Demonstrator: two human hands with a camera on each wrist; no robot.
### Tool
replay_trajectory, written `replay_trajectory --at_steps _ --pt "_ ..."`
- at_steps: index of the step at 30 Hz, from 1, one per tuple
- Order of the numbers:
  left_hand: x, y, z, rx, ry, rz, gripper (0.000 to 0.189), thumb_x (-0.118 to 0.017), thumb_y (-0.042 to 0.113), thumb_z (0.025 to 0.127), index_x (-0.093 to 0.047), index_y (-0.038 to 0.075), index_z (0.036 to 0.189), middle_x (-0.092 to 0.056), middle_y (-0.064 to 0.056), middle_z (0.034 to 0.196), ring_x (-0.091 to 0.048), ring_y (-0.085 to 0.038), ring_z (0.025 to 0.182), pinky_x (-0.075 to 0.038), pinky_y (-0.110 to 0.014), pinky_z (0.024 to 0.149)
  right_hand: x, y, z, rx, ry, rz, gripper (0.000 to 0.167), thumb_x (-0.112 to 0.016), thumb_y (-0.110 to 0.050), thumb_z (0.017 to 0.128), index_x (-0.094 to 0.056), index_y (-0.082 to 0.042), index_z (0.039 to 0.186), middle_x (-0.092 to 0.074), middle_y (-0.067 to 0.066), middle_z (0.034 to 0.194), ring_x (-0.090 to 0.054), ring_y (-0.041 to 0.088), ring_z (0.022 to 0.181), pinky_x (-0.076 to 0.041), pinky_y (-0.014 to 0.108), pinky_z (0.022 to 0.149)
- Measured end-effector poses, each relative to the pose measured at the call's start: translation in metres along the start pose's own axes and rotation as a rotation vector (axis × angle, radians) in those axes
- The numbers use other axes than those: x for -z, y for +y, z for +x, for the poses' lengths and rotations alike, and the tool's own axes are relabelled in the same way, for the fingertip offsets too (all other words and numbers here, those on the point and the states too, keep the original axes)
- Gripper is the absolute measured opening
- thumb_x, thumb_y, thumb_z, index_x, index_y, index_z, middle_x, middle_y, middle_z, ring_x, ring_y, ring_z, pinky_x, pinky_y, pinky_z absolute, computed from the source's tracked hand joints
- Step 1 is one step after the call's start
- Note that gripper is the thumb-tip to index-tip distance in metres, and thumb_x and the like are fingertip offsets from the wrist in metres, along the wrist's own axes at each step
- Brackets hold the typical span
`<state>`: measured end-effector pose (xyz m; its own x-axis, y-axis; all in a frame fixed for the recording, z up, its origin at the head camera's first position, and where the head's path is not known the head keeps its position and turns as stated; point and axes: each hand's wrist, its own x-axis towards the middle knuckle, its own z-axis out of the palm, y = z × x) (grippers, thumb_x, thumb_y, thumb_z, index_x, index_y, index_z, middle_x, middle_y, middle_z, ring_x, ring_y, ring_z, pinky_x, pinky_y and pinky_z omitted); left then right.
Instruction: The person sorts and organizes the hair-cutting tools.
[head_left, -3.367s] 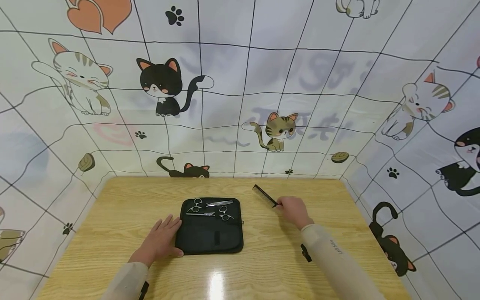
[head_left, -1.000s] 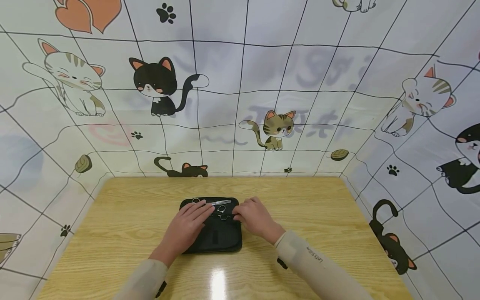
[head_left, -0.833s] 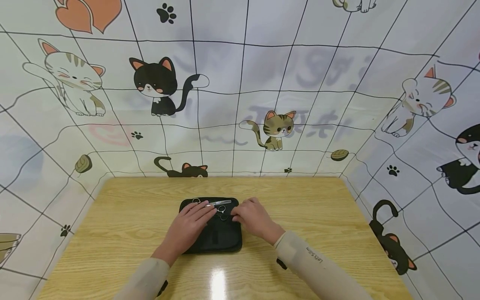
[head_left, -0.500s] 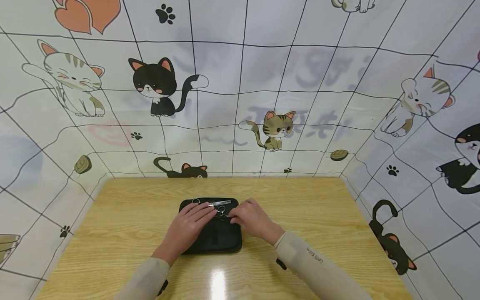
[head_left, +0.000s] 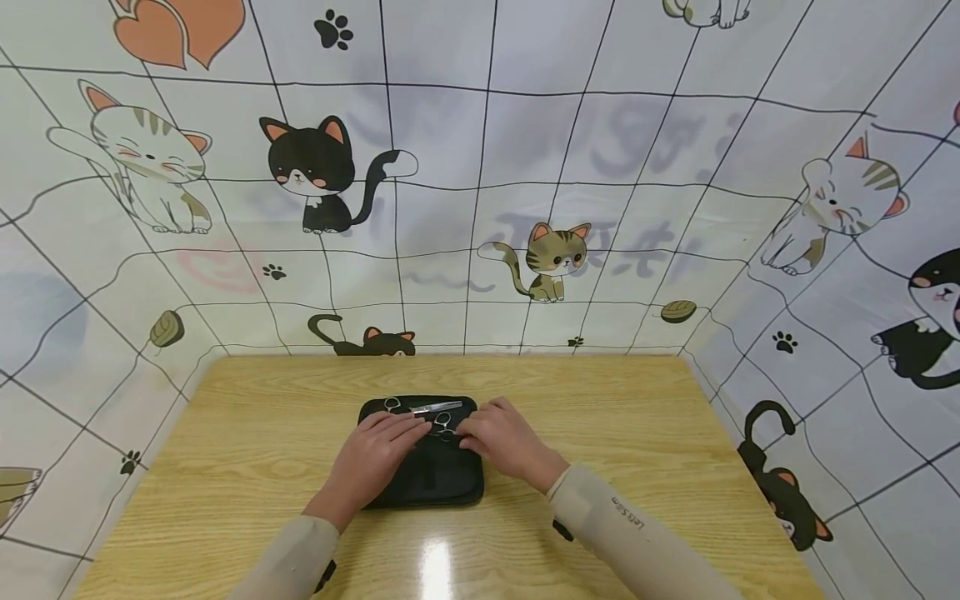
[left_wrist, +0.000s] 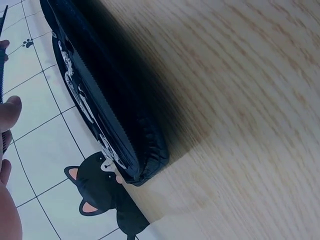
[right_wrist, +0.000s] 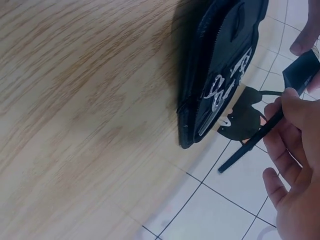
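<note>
Both our hands are working over the black case [head_left: 450,477]: since a few seconds ago, our right hand [head_left: 506,437] has been moving in from the bench [head_left: 615,417] on the right with the comb [right_wrist: 252,140], and our left hand [head_left: 375,457] has been moving from the case's left edge toward its middle. With the right fingers we are pinching the comb between thumb and forefinger, the others curling loosely below. With the left fingers, lying close together in the head view, we are pinching it at the other end; much of that grip is falling outside the left wrist view. A wider flat piece [right_wrist: 299,71] is showing between our hands, and we cannot tell whether it is forming part of the comb. The case is lying flat on the bench, carrying the upper scissors [head_left: 438,407] and, just below them, the lower scissors [head_left: 442,426], which our left hand is partly covering. Behind, a white backdrop [head_left: 442,133] is showing printed cats and dark grid lines.
</note>
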<state>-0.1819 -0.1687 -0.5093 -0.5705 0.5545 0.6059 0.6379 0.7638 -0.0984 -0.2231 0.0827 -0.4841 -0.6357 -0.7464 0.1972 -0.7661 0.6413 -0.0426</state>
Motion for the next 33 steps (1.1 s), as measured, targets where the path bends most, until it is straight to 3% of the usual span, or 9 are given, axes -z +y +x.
replay_trajectory --at_steps 7,11,16,21,26,33 --pt "0.006 -0.010 -0.008 0.080 -0.058 -0.032 0.050 -0.088 0.014 0.068 -0.072 0.020 0.115 -0.074 0.004 0.110 -0.070 -0.013 0.102 -0.055 -0.037 0.089 -0.007 0.010 -0.008 -0.079 0.000 0.013 0.032 -0.063 -0.038 0.094 -0.065 -0.022 0.122 -0.069 -0.004 0.114 -0.064 0.016 0.107 -0.045 0.041 0.100" --pt "0.010 -0.020 -0.017 0.134 -0.138 -0.047 0.050 -0.088 0.015 0.068 -0.072 0.021 0.114 -0.075 0.006 0.108 -0.070 -0.011 0.099 -0.055 -0.036 0.088 -0.011 0.018 -0.015 -0.141 -0.006 0.017 0.045 -0.062 -0.040 0.094 -0.057 -0.018 0.133 -0.064 0.001 0.125 -0.061 0.021 0.113 -0.044 0.044 0.103" --pt "0.018 -0.030 -0.027 0.195 -0.223 -0.080 0.048 -0.088 0.017 0.068 -0.073 0.020 0.114 -0.075 0.005 0.105 -0.070 -0.010 0.092 -0.055 -0.037 0.089 -0.015 0.026 -0.022 -0.177 -0.006 0.021 0.050 -0.063 -0.042 0.093 -0.057 -0.013 0.134 -0.062 0.004 0.128 -0.060 0.024 0.115 -0.044 0.046 0.101" --pt "0.027 -0.038 -0.034 0.246 -0.315 -0.135 0.047 -0.085 0.020 0.072 -0.072 0.019 0.117 -0.076 0.003 0.105 -0.071 -0.012 0.091 -0.057 -0.037 0.086 -0.021 0.029 -0.027 -0.211 -0.087 0.029 0.058 -0.062 -0.048 0.092 -0.055 -0.012 0.137 -0.061 0.005 0.132 -0.058 0.025 0.121 -0.042 0.047 0.103" --pt "0.034 -0.043 -0.038 0.339 -0.443 -0.241 0.045 -0.081 0.023 0.078 -0.069 0.018 0.121 -0.074 0.000 0.110 -0.071 -0.016 0.092 -0.059 -0.037 0.081 -0.028 0.027 -0.031 -0.210 -0.177 0.051 0.073 -0.063 -0.056 0.088 -0.048 -0.011 0.143 -0.055 0.006 0.142 -0.052 0.024 0.129 -0.037 0.048 0.110" --pt "0.045 -0.055 -0.045 0.457 -0.540 -0.305 0.042 -0.079 0.019 0.080 -0.070 0.018 0.120 -0.072 -0.002 0.117 -0.069 -0.024 0.105 -0.056 -0.046 0.089 -0.039 0.022 -0.035 -0.177 -0.248 0.091 0.090 -0.063 -0.063 0.084 -0.037 -0.008 0.150 -0.038 0.008 0.156 -0.036 0.022 0.144 -0.026 0.047 0.119"
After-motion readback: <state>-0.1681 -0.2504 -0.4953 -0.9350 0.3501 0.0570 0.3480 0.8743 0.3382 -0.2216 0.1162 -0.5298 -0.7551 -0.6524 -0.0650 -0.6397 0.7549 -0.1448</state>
